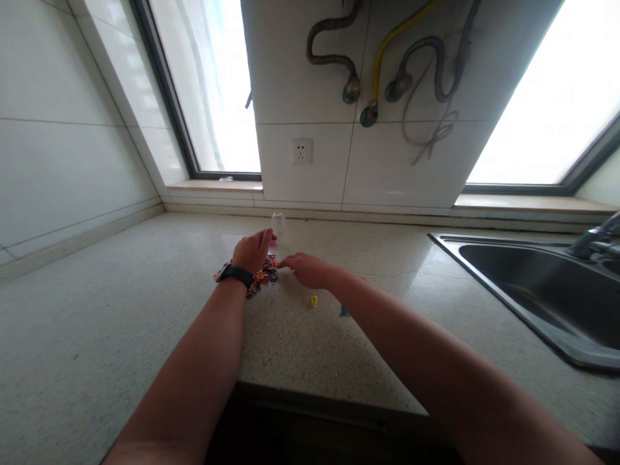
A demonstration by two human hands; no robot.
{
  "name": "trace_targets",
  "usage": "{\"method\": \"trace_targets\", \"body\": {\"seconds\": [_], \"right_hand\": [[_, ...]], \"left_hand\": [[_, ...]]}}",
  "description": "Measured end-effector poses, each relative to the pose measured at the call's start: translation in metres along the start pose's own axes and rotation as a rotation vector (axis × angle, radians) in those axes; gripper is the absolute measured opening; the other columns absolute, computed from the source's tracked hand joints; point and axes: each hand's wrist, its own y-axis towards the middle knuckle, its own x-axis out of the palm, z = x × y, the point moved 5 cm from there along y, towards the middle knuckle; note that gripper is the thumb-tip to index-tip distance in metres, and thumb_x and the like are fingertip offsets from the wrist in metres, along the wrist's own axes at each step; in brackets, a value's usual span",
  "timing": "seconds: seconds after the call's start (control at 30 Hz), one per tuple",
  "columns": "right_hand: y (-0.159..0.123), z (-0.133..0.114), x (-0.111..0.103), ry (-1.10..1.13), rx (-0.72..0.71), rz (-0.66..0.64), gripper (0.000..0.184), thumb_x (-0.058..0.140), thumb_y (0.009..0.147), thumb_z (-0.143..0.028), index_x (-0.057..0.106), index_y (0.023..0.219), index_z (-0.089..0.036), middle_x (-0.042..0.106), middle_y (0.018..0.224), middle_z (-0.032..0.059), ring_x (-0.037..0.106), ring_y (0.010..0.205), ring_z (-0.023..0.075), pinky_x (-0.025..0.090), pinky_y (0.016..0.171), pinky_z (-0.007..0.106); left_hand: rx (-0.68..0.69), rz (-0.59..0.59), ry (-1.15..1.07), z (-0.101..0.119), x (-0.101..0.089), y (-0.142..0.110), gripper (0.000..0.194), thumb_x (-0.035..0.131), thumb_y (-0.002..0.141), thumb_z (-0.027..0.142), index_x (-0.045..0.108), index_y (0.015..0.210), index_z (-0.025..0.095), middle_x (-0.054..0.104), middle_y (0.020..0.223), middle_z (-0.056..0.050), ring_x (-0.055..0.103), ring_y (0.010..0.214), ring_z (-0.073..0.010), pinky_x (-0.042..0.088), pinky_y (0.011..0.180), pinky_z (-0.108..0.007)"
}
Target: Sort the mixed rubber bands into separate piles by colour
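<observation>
A pile of small, multicoloured pieces (265, 274) lies on the counter, too small to tell their kind. My left hand (252, 250), with a black watch on its wrist, is over the pile's far left side, its fingers closed together. Something pink (273, 243) shows by its fingertips; whether it is held cannot be made out. From the right, my right hand (310, 268) reaches in with the index finger stretched out to the pile's edge. Behind the hands stands a clear plastic cup or container (278, 223). A small yellow cluster (314, 301) and a blue-green one (343, 310) sit nearer me.
The speckled counter (290, 349) ends at a front edge close to me. To the right is a steel sink (527, 284) with a faucet (598, 236). On the tiled wall are a socket (302, 151) and hoses with valves (369, 113), between two windows.
</observation>
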Motion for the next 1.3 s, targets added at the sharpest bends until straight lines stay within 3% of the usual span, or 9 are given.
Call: {"method": "trace_targets", "body": {"seconds": [0.13,0.3,0.47,0.63,0.87,1.0,1.13,1.3], "right_hand": [[-0.005,-0.004,-0.01,0.104,0.002,0.074,0.056,0.045,0.078,0.005,0.064,0.125,-0.019,0.068,0.12,0.0083,0.059,0.11,0.018,0.04,0.1,0.031],[-0.023,-0.008,-0.032,0.345,0.063,0.187,0.037,0.058,0.082,-0.006,0.07,0.114,-0.019,0.072,0.097,0.0062,0.063,0.081,0.0136,0.047,0.078,0.026],[-0.06,0.007,-0.059,0.525,0.209,0.313,0.022,0.071,0.079,-0.025,0.074,0.099,-0.017,0.068,0.076,0.002,0.053,0.059,0.0088,0.041,0.058,0.022],[-0.096,0.015,-0.08,0.61,0.297,0.465,0.018,0.072,0.076,-0.031,0.074,0.085,-0.016,0.061,0.063,-0.0005,0.046,0.055,0.0083,0.034,0.05,0.022],[-0.117,0.017,-0.067,0.783,0.351,0.618,0.023,0.073,0.074,-0.039,0.071,0.082,-0.017,0.059,0.064,-0.001,0.042,0.053,0.008,0.034,0.048,0.022],[-0.123,0.023,-0.055,0.795,0.369,0.605,0.024,0.073,0.074,-0.04,0.07,0.083,-0.017,0.058,0.065,-0.0015,0.041,0.054,0.0079,0.033,0.048,0.022],[-0.131,0.028,-0.059,0.763,0.406,0.636,0.024,0.072,0.075,-0.04,0.069,0.083,-0.017,0.056,0.063,-0.0023,0.038,0.053,0.0076,0.031,0.046,0.022],[-0.139,0.031,-0.068,0.809,0.436,0.683,0.026,0.071,0.076,-0.042,0.069,0.087,-0.018,0.059,0.068,-0.0008,0.043,0.055,0.0087,0.038,0.048,0.022]], "left_hand": [[0.0,-0.003,0.025,0.0,0.001,0.0,0.057,0.023,0.1,0.051,0.072,0.096,0.022,0.07,0.07,-0.002,0.063,0.064,-0.0162,0.038,0.058,-0.025],[0.006,-0.017,0.039,0.001,0.0,-0.001,0.057,0.024,0.1,0.05,0.072,0.096,0.021,0.071,0.071,-0.003,0.063,0.065,-0.0162,0.037,0.058,-0.025],[0.015,-0.017,0.021,0.001,0.003,-0.002,0.057,0.024,0.1,0.051,0.073,0.095,0.021,0.07,0.071,-0.002,0.062,0.064,-0.0158,0.038,0.058,-0.025],[0.016,-0.013,0.006,0.0,0.005,-0.002,0.058,0.024,0.099,0.051,0.073,0.094,0.021,0.07,0.07,-0.002,0.062,0.064,-0.0161,0.038,0.059,-0.026],[-0.003,-0.018,-0.022,0.003,0.002,-0.004,0.059,0.024,0.099,0.051,0.073,0.092,0.02,0.071,0.072,-0.003,0.064,0.066,-0.0162,0.04,0.06,-0.025],[-0.001,-0.02,-0.008,0.005,0.002,-0.004,0.06,0.024,0.099,0.052,0.073,0.091,0.02,0.071,0.071,-0.003,0.064,0.066,-0.0165,0.04,0.06,-0.025],[0.002,-0.033,-0.012,0.008,0.003,-0.005,0.058,0.026,0.098,0.052,0.074,0.093,0.02,0.069,0.067,-0.002,0.064,0.066,-0.017,0.04,0.06,-0.026],[-0.021,-0.032,-0.042,0.01,0.003,-0.006,0.058,0.027,0.097,0.051,0.075,0.091,0.018,0.067,0.061,-0.002,0.064,0.067,-0.0176,0.042,0.064,-0.026]]}}
